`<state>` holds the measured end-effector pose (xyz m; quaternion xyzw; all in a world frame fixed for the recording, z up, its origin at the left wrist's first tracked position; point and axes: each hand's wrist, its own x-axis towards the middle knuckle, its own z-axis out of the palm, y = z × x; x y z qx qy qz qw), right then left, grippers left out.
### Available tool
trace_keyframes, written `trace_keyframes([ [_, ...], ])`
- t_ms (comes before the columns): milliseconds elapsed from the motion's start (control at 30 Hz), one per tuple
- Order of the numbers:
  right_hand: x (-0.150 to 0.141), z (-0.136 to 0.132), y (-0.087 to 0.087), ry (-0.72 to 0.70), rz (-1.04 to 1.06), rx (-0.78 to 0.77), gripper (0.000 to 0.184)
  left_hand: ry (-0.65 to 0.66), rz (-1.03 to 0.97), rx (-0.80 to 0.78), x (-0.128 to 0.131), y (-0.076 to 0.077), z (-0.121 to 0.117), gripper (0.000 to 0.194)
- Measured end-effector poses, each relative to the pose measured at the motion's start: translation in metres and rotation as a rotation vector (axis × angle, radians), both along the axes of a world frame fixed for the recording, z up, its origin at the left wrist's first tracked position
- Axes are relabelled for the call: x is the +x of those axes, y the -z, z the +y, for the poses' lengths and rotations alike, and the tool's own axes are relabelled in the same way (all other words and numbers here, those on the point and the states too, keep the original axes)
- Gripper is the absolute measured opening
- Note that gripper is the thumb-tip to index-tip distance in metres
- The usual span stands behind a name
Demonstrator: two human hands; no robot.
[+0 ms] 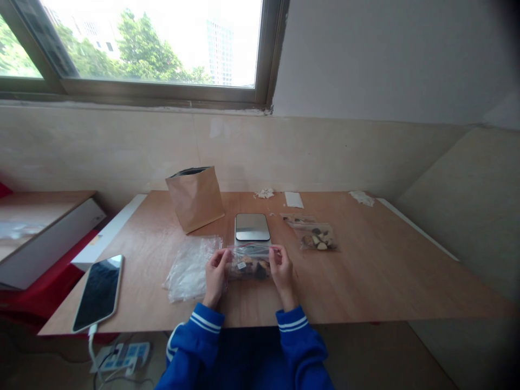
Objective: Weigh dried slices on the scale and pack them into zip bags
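Observation:
A clear zip bag (249,266) with dark and tan dried pieces and a small white packet inside is held between my two hands. My left hand (216,273) pinches its upper left corner, while my right hand (282,271) pinches the upper right one. Just behind the bag lies a small kitchen scale (252,227) with a shiny metal top. A stack of clear plastic bags (190,271) is spread beside my left hand. To the right, a filled zip bag (319,238) of similar pieces overlaps another filled bag (298,218).
A brown paper pouch (195,200) stands with its top open at the back left. A phone (98,292) on a cable lies at the table's left edge. Crumpled white scraps (265,193) and a white card (293,200) lie near the wall, with more scraps (362,198) farther right.

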<state>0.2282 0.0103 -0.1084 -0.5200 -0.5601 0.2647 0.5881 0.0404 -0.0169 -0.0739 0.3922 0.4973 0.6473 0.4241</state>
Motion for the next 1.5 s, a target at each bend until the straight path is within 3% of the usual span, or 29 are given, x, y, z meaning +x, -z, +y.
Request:
trace_keyframes([
  [633,0.000,0.001,-0.002,-0.001,-0.073,0.057,0.026,-0.125,0.142,0.068,-0.001,0.005,-0.002,0.032],
  [900,-0.001,-0.001,-0.006,0.025,-0.015,0.083,0.024,0.019,0.040,0.076,0.000,0.009,0.002,0.029],
  [1500,-0.002,-0.001,-0.009,0.033,0.080,0.071,0.024,0.043,0.008,0.005,-0.007,0.008,0.001,0.028],
])
